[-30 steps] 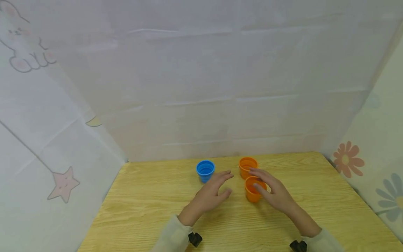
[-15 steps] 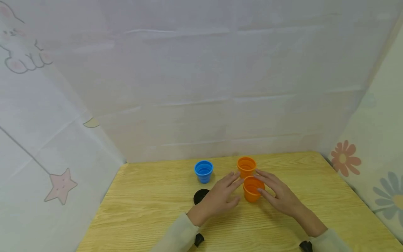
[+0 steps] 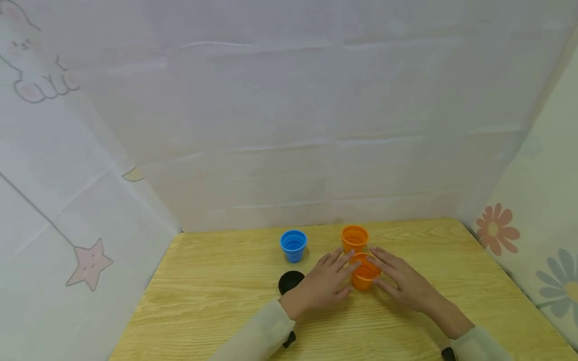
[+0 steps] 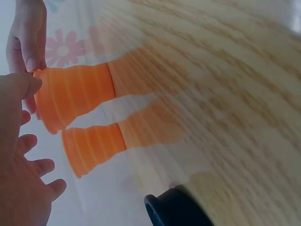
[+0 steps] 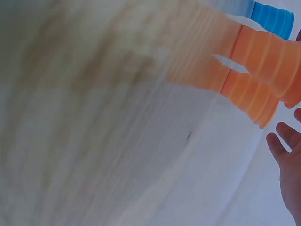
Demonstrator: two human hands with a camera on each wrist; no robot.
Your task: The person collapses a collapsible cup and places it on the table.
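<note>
Two orange ribbed cups stand upright, a near orange cup (image 3: 365, 277) and a far orange cup (image 3: 354, 236) just behind it. At the left side of the near cup is my left hand (image 3: 324, 282), fingers spread and fingertips right at the rim. In the left wrist view, the left thumb (image 4: 29, 85) overlaps the rim of the nearer orange cup (image 4: 75, 94). My right hand (image 3: 408, 284) reaches in from the other side, its fingers extended close to the same rim. The right wrist view shows part of the right hand (image 5: 290, 165) beside the cups.
A blue cup (image 3: 293, 245) stands at the back, left of the orange ones. Below it, a black cup (image 3: 290, 282) is partly hidden by the left hand and wrist. The wooden table (image 3: 217, 281) meets pale printed sheets (image 3: 271, 125) at its back and sides.
My left hand has moved right to the near orange cup, uncovering the black cup. The right hand has shifted slightly right and towards me. The cups keep their places.
</note>
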